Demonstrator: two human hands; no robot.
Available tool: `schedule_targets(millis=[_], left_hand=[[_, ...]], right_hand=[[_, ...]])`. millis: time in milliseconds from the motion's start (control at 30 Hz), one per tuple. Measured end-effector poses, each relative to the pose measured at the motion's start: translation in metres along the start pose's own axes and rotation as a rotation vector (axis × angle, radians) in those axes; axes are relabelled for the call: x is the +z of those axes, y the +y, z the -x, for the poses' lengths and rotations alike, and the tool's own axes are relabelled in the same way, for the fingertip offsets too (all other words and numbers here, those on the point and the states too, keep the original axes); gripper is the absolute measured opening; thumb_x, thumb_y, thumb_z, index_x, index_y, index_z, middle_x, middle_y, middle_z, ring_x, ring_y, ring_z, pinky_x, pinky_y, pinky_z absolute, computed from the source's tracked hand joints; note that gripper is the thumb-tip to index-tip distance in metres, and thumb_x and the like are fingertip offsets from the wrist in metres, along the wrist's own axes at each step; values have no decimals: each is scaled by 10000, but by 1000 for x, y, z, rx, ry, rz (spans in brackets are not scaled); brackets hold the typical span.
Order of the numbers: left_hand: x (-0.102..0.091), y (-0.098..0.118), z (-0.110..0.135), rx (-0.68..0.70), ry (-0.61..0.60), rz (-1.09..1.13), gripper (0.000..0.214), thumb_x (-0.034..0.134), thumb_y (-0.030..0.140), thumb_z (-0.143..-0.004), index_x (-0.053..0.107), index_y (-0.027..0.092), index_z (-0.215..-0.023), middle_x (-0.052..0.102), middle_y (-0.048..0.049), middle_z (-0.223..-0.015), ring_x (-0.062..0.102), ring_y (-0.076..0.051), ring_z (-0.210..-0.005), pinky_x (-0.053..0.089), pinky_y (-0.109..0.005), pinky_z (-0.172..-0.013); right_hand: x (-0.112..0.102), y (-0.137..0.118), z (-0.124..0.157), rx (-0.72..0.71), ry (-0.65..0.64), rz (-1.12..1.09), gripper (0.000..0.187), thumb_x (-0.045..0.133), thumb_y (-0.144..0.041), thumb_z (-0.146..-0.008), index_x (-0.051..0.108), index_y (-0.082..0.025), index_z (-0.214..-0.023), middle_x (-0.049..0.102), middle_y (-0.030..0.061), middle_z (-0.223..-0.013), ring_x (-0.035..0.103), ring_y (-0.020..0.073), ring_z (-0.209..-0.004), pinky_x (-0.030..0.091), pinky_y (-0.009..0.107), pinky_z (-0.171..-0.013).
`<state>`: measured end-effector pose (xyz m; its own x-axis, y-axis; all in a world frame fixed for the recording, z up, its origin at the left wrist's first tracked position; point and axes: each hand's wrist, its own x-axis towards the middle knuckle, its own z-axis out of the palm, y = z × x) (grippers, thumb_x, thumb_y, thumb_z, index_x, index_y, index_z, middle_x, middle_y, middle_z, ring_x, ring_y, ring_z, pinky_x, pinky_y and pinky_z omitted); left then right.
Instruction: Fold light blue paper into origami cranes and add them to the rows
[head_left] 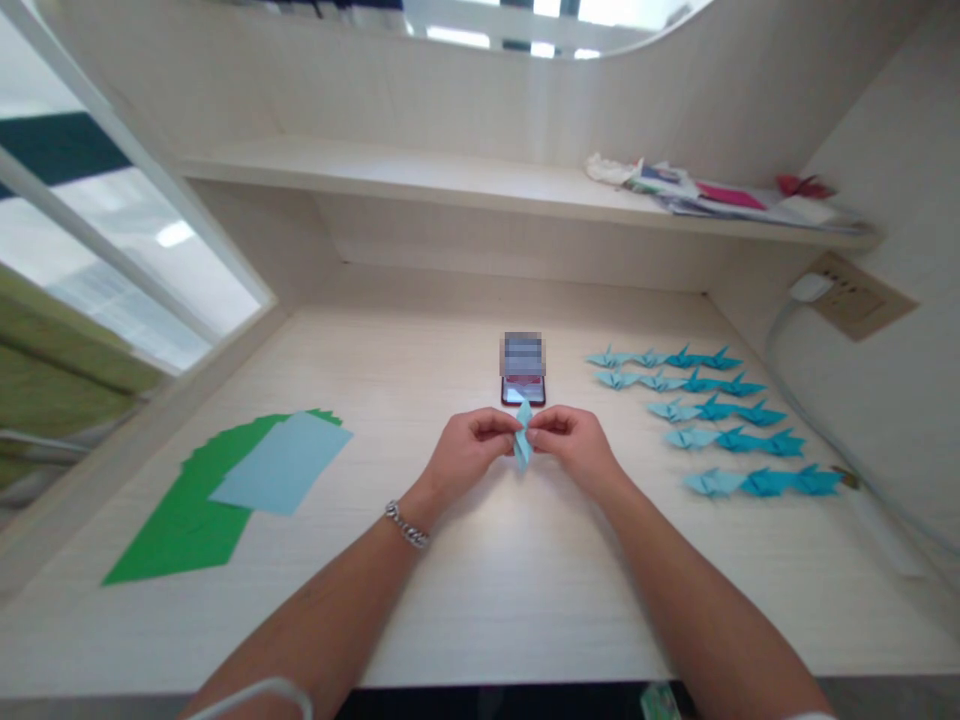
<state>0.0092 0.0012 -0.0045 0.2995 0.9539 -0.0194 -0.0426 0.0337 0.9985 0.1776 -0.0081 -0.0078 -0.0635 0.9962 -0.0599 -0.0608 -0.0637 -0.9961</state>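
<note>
A small folded piece of light-blue paper (524,440) is held upright above the middle of the desk. My left hand (480,445) pinches its left side between thumb and fingers, and my right hand (571,440) pinches its right side. The paper is long and narrow, pointed at top and bottom. Just beyond it lies a phone (523,390) with its screen lit. To the right of my hands, several folded paper cranes (712,410) in light and darker blue stand in rows.
At the left, light-blue paper sheets (289,465) lie over fanned green sheets (180,530). A shelf (450,178) spans the back, with papers (720,195) at its right. A white cable (776,370) runs from the wall socket (862,295) down the right side.
</note>
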Motion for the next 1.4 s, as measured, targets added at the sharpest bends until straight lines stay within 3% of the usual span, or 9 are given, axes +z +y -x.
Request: schedule_targets(millis=[267, 700, 900, 1133, 1400], left_hand=[[1, -2, -1, -54, 31, 0, 152, 721, 201, -652, 681, 121, -775, 703, -59, -739, 648, -147, -662, 540, -290, -674], [0, -2, -1, -64, 34, 13, 157, 750, 166, -611, 682, 133, -748, 694, -29, -707, 636, -126, -633, 533, -285, -680], [0, -1, -1, -34, 57, -10, 182, 779, 166, -579, 657, 135, -711, 682, -17, -689, 623, -119, -616, 519, -262, -658], [0, -6, -1, -1, 70, 11, 238, 800, 191, -562, 602, 133, -682, 653, -14, -656, 609, -117, -593, 497, -237, -588], [-2, -7, -3, -10, 80, 16, 252, 797, 187, -547, 587, 133, -676, 625, -4, -614, 590, -109, -555, 478, -228, -547]], right_hand=[[1, 0, 0, -26, 2, 21, 226, 766, -260, -574, 630, -170, -729, 665, 16, -667, 618, 152, -604, 514, 294, -602], [0, 0, 0, 55, -4, -44, 300, 807, -292, -521, 605, -165, -703, 651, 6, -631, 617, 144, -562, 533, 307, -575], [3, -3, 2, 10, 22, -50, 306, 800, -279, -533, 560, -171, -689, 635, -4, -626, 603, 136, -554, 517, 306, -583], [6, 2, 2, -18, -19, -20, 343, 778, -290, -569, 546, -191, -800, 632, 6, -725, 601, 142, -647, 498, 292, -634], [9, 5, 2, -37, 30, -24, 364, 784, -284, -554, 523, -204, -795, 599, -23, -673, 595, 140, -622, 482, 273, -602]])
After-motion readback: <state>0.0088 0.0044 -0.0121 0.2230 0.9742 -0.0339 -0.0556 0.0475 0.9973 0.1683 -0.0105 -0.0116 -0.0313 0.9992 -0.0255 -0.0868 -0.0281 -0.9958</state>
